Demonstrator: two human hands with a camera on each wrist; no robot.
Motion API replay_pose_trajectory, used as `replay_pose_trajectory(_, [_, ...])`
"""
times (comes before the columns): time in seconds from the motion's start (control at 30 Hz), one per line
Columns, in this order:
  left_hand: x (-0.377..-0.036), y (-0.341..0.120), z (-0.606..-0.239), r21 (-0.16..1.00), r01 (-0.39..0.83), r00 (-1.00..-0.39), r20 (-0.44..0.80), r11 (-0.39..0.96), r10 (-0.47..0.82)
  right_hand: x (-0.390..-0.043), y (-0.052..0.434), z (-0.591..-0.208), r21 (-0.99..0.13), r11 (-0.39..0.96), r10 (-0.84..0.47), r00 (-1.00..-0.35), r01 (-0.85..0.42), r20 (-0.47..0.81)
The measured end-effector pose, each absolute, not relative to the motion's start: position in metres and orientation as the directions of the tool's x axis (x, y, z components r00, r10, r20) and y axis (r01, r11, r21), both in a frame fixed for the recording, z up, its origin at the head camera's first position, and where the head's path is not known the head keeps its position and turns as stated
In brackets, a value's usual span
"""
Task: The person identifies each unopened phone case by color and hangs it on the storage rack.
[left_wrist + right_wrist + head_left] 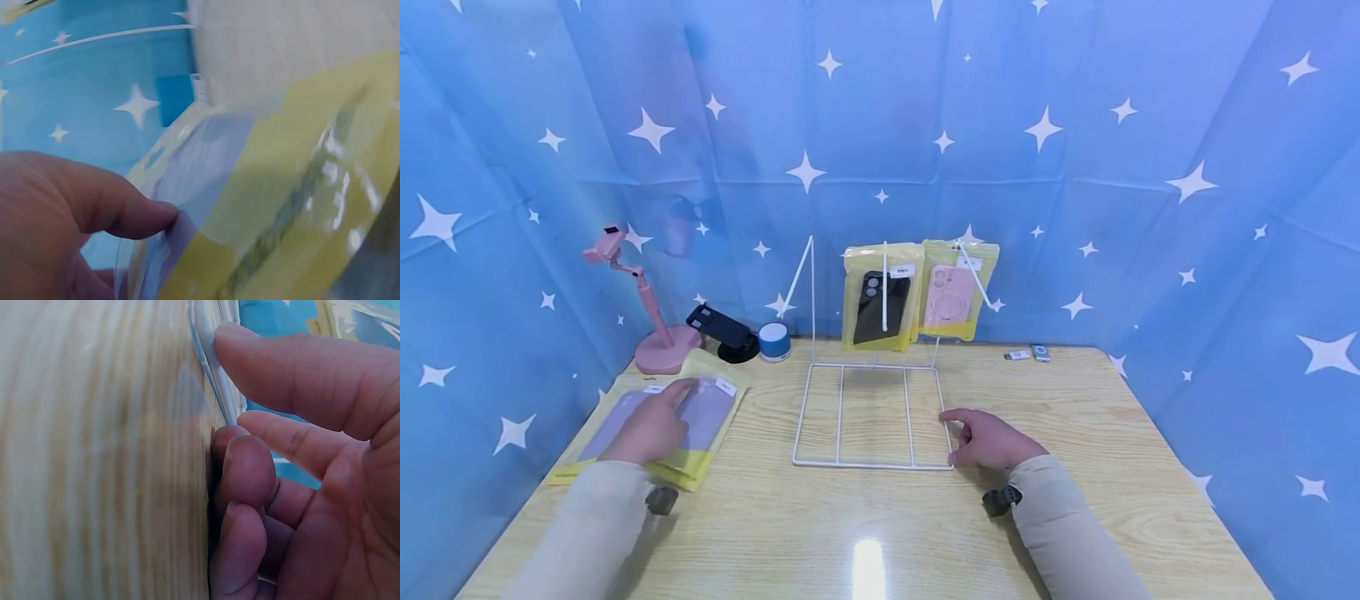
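My left hand (pixel 651 429) lies on a stack of yellow packets with a purple phone case (pixel 707 412) at the table's left. In the left wrist view its thumb (pixel 119 215) is tucked against the top packet's (pixel 281 187) edge, pinching it; the fingers are hidden behind the packet. My right hand (pixel 988 439) is at the right front corner of a white wire rack (pixel 872 463). In the right wrist view the rack's base wire (pixel 209 356) runs between the thumb (pixel 294 369) and the curled fingers (pixel 244 469). Two packets hang on the rack: a black case (pixel 880 300) and a pink case (pixel 955 292).
At the back left of the wooden table (pixel 865 525) stand a pink phone stand (pixel 658 342), a black phone holder (pixel 722 329) and a small blue-and-white round gadget (pixel 773 340). Two small items (pixel 1028 353) lie at the back right. Blue starred cloth walls surround the table.
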State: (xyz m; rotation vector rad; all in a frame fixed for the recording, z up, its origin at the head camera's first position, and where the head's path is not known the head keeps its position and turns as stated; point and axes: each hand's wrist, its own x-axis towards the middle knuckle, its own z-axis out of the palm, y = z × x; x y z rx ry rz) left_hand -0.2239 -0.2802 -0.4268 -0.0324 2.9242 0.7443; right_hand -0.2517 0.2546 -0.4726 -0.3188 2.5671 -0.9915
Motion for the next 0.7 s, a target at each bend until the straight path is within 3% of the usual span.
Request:
replay_pose_trajectory(0.33, [-0.217, -0.269, -0.414, 0.653, 0.124, -0.992, 0.064, 0.747, 0.108, -0.252, 0.253, -0.473, -0.678, 0.732, -0.321, -0.912, -0.067, -0.256])
replay_pose_trajectory(0.7, [-0.206, -0.242, -0.401, 0.825, 0.274, -0.96, 0.204, 0.494, 0.191, -0.253, 0.254, -0.473, -0.682, 0.727, -0.334, -0.909, -0.079, -0.251])
